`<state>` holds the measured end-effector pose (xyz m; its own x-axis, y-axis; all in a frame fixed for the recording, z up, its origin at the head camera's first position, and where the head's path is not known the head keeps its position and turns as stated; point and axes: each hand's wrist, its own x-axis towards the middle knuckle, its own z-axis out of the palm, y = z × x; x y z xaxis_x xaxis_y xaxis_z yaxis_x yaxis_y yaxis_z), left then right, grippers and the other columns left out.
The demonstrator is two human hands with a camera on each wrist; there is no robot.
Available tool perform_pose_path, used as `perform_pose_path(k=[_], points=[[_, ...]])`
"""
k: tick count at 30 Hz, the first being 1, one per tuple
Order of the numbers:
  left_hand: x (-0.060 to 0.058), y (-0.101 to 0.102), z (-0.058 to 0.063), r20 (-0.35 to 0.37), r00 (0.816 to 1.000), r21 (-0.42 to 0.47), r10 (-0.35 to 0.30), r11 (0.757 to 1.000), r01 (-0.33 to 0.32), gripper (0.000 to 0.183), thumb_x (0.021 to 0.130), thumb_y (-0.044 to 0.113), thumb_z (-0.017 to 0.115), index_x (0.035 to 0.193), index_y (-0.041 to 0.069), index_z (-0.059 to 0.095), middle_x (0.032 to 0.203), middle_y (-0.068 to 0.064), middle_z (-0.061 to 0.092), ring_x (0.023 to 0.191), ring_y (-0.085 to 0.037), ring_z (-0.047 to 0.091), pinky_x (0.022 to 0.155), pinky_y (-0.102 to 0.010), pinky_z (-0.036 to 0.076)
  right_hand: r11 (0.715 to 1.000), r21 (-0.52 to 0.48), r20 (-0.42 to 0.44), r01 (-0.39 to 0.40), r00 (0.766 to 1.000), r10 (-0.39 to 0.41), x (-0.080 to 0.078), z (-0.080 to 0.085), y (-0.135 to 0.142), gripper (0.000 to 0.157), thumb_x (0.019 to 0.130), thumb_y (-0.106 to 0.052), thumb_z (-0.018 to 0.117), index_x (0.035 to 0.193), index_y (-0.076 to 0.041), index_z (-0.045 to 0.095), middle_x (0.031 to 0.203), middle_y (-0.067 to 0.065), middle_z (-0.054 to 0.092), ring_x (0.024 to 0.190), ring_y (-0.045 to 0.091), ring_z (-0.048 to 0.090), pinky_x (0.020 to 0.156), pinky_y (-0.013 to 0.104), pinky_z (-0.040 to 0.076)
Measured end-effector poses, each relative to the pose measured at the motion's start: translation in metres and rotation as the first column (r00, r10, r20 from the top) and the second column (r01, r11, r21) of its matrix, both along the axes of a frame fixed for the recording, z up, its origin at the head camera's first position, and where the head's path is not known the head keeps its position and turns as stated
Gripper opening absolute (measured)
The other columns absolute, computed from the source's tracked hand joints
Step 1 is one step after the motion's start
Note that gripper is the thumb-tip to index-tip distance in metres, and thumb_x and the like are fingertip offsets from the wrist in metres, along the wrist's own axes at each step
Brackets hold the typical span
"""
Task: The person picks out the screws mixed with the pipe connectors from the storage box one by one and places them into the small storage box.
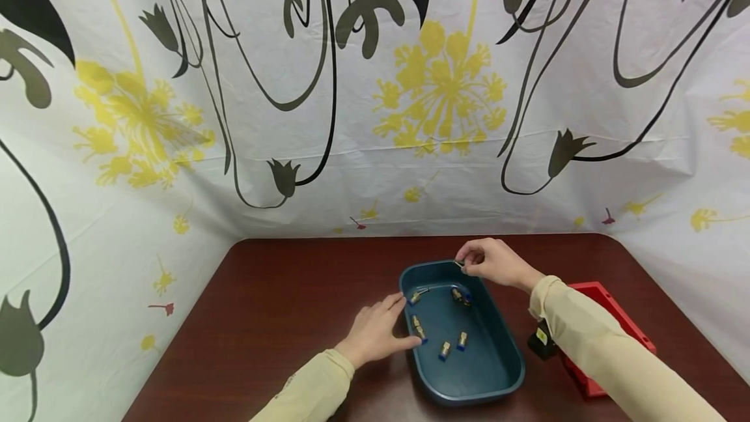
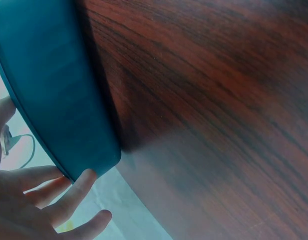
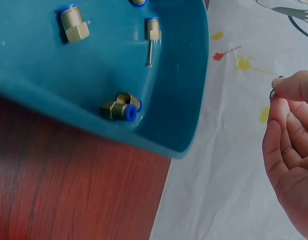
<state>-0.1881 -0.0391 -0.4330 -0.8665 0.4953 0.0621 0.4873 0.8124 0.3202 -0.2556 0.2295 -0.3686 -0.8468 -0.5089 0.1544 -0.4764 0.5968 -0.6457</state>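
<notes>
A blue plastic tray (image 1: 469, 379) holds several brass push-fit connectors with blue collars, such as one (image 1: 444, 350) near its front. My right hand (image 1: 495, 262) is over the tray's far right corner. Between thumb and index finger it pinches a small metal screw (image 3: 273, 93), mostly covered by the fingertips. My left hand (image 1: 377, 331) touches the tray's left rim with its fingers fairly straight; the left wrist view shows these fingers (image 2: 76, 197) by the tray's outer wall. Another screw (image 3: 150, 54) lies in the tray against a connector (image 3: 154, 30).
On the right, partly behind my right forearm, lies a red tray (image 1: 609, 305). A black object with a yellow-green label (image 1: 541, 340) sits beside it, partly hidden by the sleeve. Patterned white cloth (image 1: 375, 213) hangs around the dark wooden table (image 1: 281, 298).
</notes>
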Motion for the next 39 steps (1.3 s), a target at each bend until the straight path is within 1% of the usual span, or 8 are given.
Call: perform_pose_path(k=[10,18,22,30,39], points=[[0.000,-0.001,0.000,-0.018,1.000,-0.006,-0.016,1.000,0.015,0.076,0.076,0.058,0.055,0.130,0.006,0.044,0.133,-0.006,0.039,0.111,-0.023,0.045,0.084,-0.046,0.038,0.999,0.012,-0.054,0.052,0.997,-0.051,0.007,0.010,0.020,0.013,0.079,-0.006,0.062,0.090,-0.014,0.062,0.075,-0.004,0.058,0.068,0.013,0.054,0.061,0.030,0.045],[-0.001,-0.001,-0.001,-0.025,0.999,-0.007,-0.026,1.000,0.026,0.077,0.075,0.059,0.055,0.129,0.005,0.045,0.132,-0.007,0.040,0.111,-0.023,0.046,0.082,-0.045,0.039,0.998,0.001,-0.058,0.070,0.996,-0.070,0.013,0.014,0.037,0.012,0.079,-0.005,0.062,0.089,-0.012,0.063,0.075,-0.003,0.059,0.068,0.013,0.055,0.059,0.028,0.044],[-0.001,-0.001,0.000,-0.023,0.999,-0.008,-0.025,1.000,0.025,0.077,0.075,0.058,0.055,0.130,0.005,0.044,0.132,-0.007,0.040,0.111,-0.023,0.045,0.082,-0.045,0.039,0.996,-0.006,-0.066,0.087,0.994,-0.088,0.016,0.014,0.046,0.012,0.079,-0.005,0.063,0.089,-0.011,0.062,0.074,-0.003,0.059,0.068,0.012,0.055,0.060,0.027,0.044],[-0.001,-0.002,0.000,-0.023,0.999,-0.015,-0.026,1.000,0.026,0.077,0.075,0.059,0.055,0.130,0.005,0.044,0.132,-0.007,0.040,0.110,-0.023,0.046,0.082,-0.045,0.039,0.989,0.017,-0.101,0.144,0.985,-0.142,0.023,0.016,0.066,0.014,0.078,-0.003,0.063,0.088,-0.013,0.062,0.074,-0.004,0.059,0.068,0.013,0.055,0.060,0.027,0.046],[-0.001,-0.002,-0.001,-0.030,0.999,-0.017,-0.024,1.000,0.023,0.076,0.076,0.058,0.055,0.130,0.006,0.044,0.132,-0.007,0.040,0.111,-0.023,0.046,0.083,-0.045,0.039,0.985,0.008,-0.131,0.175,0.976,-0.173,0.035,0.017,0.091,0.012,0.079,-0.008,0.065,0.090,-0.012,0.063,0.074,-0.003,0.058,0.066,0.012,0.054,0.058,0.024,0.045]])
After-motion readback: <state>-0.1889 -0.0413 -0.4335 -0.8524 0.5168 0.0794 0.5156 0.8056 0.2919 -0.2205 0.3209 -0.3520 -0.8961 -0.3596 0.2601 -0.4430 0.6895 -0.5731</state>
